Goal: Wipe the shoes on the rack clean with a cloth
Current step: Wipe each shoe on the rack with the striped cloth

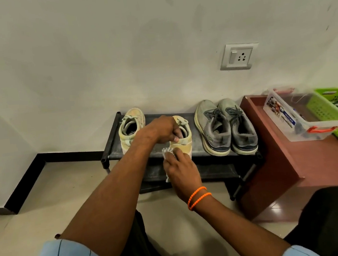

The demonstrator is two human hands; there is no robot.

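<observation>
A low black shoe rack (197, 147) stands against the wall. On its top shelf sit two pale yellow shoes and a grey pair (224, 126). The left yellow shoe (131, 125) stands alone at the rack's left end. My left hand (160, 129) grips the collar of the second yellow shoe (184, 140), fingers curled into its opening. My right hand (180, 168) holds a white cloth (167, 152) against that shoe's heel; most of the cloth is hidden under the hand.
A brown low table (275, 158) stands right of the rack, carrying a clear plastic box (292, 119) and a green basket (337, 114). A wall socket (237, 57) is above. Beige tiled floor lies to the left. My dark-trousered knees are at the bottom.
</observation>
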